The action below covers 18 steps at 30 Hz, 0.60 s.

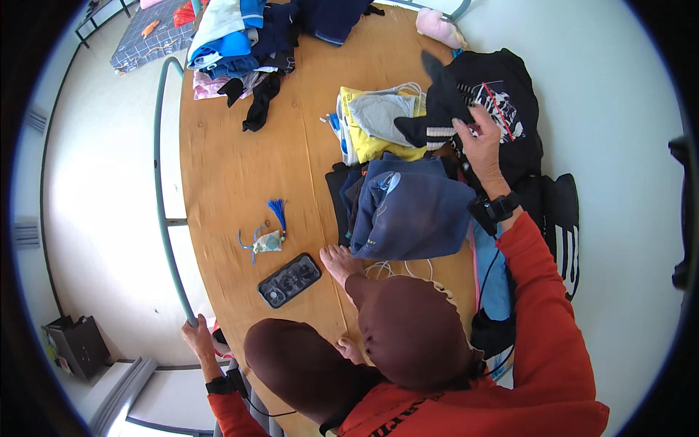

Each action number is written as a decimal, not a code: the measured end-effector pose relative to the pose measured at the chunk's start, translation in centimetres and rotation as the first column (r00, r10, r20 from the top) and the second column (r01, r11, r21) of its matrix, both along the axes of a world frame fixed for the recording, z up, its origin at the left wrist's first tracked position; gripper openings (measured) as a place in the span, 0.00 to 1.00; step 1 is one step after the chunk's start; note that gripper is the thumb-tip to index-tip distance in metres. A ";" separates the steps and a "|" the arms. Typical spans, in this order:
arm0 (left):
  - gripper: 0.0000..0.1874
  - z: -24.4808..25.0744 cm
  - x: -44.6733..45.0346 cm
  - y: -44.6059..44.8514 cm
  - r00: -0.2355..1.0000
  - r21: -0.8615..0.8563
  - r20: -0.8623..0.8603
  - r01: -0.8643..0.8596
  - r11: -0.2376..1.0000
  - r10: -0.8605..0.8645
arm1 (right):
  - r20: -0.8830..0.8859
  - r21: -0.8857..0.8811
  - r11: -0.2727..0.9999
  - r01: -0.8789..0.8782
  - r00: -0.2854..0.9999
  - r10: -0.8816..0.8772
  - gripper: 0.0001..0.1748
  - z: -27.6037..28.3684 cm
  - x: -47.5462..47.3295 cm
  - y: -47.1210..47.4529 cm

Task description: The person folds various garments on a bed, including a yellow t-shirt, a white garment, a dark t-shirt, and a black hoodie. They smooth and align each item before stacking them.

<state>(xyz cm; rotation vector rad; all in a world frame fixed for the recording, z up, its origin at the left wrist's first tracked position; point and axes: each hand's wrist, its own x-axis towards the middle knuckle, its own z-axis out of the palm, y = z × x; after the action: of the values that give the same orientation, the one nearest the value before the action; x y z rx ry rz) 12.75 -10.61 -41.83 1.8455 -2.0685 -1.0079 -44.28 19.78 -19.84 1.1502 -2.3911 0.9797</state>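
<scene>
My right hand (481, 139) pinches black socks (448, 98) with light striped cuffs, over the right side of a clothes pile. My left hand (197, 334) grips a green metal bed rail (161, 191) at the lower left. Below the socks lie a grey cloth drawstring piece (385, 116) and yellow clothing (355, 128). Nearer me is a stack of folded dark blue garments (412, 216). A black printed garment (508, 109) hangs beside the wall at the right. Part of it is hidden behind my right hand and the socks.
The wooden bed board (262, 164) bears a phone (289, 279), a small tasselled pouch (267, 241) and loose black socks (262, 104). Folded clothes (224, 43) are stacked at the far left, a pink plush toy (439, 28) at the far right. My bare feet rest on the board.
</scene>
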 end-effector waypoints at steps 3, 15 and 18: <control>0.18 0.3 -0.3 0.0 1.000 0.005 0.002 -0.007 1.000 0.007 | 0.034 0.031 1.000 0.003 0.999 -0.004 0.11 -0.5 0.1 0.2; 0.18 0.5 -0.4 0.2 0.995 -0.068 0.091 0.046 0.997 -0.040 | -0.203 0.115 0.990 -0.076 0.974 0.098 0.18 2.2 -0.2 -3.4; 0.18 0.5 -0.5 0.3 0.994 -0.088 0.107 0.036 0.996 -0.026 | -0.280 0.196 0.979 -0.058 0.953 0.113 0.19 0.8 -0.2 -2.8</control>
<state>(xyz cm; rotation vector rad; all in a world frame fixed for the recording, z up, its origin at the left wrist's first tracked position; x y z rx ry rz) 12.30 -10.32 -41.33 1.8650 -2.1706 -0.8266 -44.43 16.96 -19.00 1.3701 -2.2452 0.5707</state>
